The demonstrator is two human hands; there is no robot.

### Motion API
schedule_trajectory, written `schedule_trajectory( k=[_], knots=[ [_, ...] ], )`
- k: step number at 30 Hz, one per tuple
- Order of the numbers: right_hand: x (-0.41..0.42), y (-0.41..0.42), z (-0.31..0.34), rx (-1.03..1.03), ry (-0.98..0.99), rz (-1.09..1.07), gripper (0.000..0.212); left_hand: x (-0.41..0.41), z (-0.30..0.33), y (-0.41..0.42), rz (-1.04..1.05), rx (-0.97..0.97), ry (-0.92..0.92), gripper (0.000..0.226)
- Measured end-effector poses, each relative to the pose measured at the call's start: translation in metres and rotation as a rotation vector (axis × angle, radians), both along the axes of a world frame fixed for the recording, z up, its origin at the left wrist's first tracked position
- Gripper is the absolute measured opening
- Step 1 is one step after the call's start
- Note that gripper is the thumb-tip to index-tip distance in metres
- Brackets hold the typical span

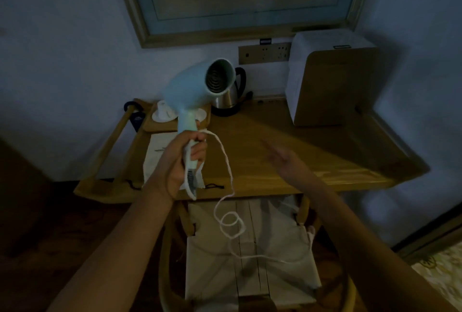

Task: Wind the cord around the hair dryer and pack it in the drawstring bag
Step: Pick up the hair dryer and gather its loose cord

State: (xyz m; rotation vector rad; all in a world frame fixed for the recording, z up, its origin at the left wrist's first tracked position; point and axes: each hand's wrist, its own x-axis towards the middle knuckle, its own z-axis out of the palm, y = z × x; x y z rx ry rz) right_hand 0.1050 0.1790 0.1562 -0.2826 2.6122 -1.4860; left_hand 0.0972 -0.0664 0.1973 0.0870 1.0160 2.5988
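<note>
white cord [226,224]: hangs slack from handle base, coiling over chair seat [275,261]. left hand [180,159]: closed round pale blue hair dryer [197,87], nozzle up. right hand [287,161]: nearer the cord, blurred, apparently open, empty. drawstring bag [160,147]: on desk behind.

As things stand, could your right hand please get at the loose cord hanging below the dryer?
Probably yes: the right hand is open and empty, and nothing sits between it and the cord dangling beside it.
</note>
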Motion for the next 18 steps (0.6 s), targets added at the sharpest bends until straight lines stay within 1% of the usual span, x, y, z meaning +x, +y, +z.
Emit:
schedule_trajectory(
  k=[2, 3, 5, 6, 9, 11, 13, 15, 16, 17, 18],
  knots=[
    [-0.001, -0.024, 0.018, -0.162, 0.007, 0.161, 0.044, 0.003, -0.002, 0.012, -0.049, -0.054, 0.013, 0.061],
    [-0.002, -0.034, 0.020, -0.222, -0.002, 0.215, 0.044, 0.003, -0.005, 0.015, -0.062, -0.073, 0.011, 0.063],
    [-0.003, -0.045, 0.013, -0.273, -0.066, 0.255, 0.040, 0.005, -0.006, 0.021, -0.090, -0.063, -0.006, 0.064],
    [-0.001, -0.046, 0.012, -0.304, -0.128, 0.262, 0.036, 0.006, -0.007, 0.022, -0.092, -0.037, -0.015, 0.064],
    [-0.002, -0.037, -0.001, -0.490, -0.344, 0.252, 0.029, 0.005, -0.009, 0.018, -0.071, 0.018, -0.020, 0.064],
    [-0.003, -0.018, -0.015, -0.502, -0.441, 0.313, 0.028, 0.002, -0.009, 0.011, -0.041, 0.030, -0.019, 0.058],
    [0.001, 0.002, -0.024, -0.385, -0.496, 0.422, 0.028, -0.003, -0.008, 0.003, 0.013, 0.045, -0.046, 0.040],
    [0.007, 0.014, -0.031, -0.214, -0.550, 0.534, 0.029, -0.010, -0.008, -0.008, 0.127, 0.052, -0.075, 0.015],
    [0.009, 0.018, -0.034, -0.115, -0.585, 0.584, 0.031, -0.015, -0.007, -0.014, 0.163, 0.063, -0.084, 0.010],
    [0.011, 0.019, -0.038, -0.015, -0.624, 0.651, 0.034, -0.019, -0.006, -0.020, 0.174, 0.097, -0.078, 0.010],
    [0.012, 0.020, -0.043, 0.083, -0.678, 0.705, 0.034, -0.023, -0.004, -0.026, 0.173, 0.143, -0.062, 0.018]
  ],
)
